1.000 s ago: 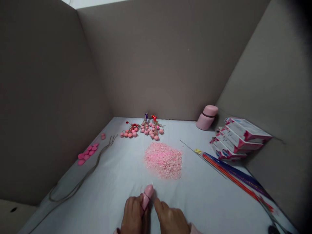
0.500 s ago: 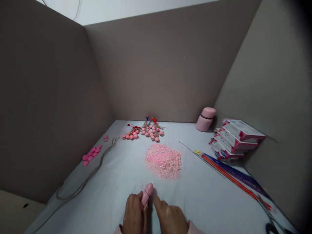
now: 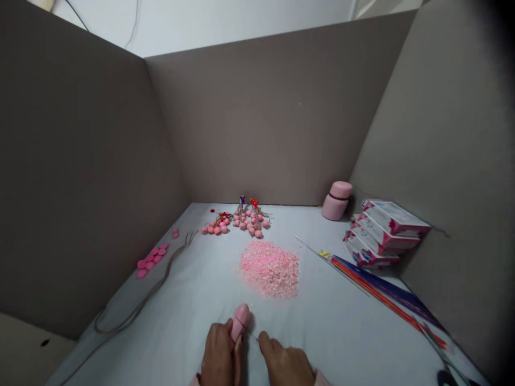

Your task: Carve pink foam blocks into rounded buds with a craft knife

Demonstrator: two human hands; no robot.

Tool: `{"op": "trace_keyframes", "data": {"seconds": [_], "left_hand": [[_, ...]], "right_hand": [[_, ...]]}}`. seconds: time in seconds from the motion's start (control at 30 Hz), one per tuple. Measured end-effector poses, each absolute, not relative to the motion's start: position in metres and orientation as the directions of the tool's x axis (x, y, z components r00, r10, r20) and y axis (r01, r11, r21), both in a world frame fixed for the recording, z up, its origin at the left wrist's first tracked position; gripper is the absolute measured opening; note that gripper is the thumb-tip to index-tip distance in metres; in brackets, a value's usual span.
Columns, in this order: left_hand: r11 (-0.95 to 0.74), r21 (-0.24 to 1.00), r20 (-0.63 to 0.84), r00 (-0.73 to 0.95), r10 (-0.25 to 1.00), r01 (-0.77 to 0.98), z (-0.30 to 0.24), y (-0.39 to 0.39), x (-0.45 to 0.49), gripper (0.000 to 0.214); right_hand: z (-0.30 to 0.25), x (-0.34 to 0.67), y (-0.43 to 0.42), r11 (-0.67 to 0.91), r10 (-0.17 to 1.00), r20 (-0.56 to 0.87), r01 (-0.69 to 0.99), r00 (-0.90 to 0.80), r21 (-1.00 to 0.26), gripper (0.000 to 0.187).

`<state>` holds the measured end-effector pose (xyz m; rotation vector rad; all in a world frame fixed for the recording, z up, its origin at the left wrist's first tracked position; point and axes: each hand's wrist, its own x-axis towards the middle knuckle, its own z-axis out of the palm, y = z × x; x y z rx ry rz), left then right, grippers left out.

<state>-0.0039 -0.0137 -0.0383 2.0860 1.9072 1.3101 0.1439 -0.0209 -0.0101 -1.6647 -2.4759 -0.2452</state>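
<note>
One pink bud [image 3: 241, 319] sits in the left hand [image 3: 219, 355]; print on boxes [image 3: 384, 231] unreadable.

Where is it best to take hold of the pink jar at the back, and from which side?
Probably grip the pink jar around its round body, below the dark band, coming from the front left: the cardboard wall stands behind it and the stacked boxes lie to its right.

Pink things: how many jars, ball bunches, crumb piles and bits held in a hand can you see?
Jar: 1
Bunches: 3
Pile: 1
Held bit: 1
Total: 6
</note>
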Motion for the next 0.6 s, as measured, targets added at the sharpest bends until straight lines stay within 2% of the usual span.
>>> {"op": "trace_keyframes", "data": {"seconds": [0.27,0.47,0.6], "left_hand": [[-0.261,0.403,0.641,-0.067,0.765,0.877,-0.035,-0.014,0.002,0.026],[-0.25,0.415,0.633,-0.08,0.77,0.875,-0.034,-0.016,0.003,0.021],[-0.233,0.414,0.618,-0.084,0.782,0.88,-0.035,-0.018,0.002,0.023]], "right_hand": [[-0.007,0.138,-0.017,0.407,0.901,0.175,0.913,-0.396,-0.028,0.04],[-0.004,0.143,-0.017,0.385,0.917,0.155,0.917,-0.367,-0.107,0.039],[0.002,0.138,-0.016,0.351,0.934,0.107,0.933,-0.342,-0.077,0.042]]}}
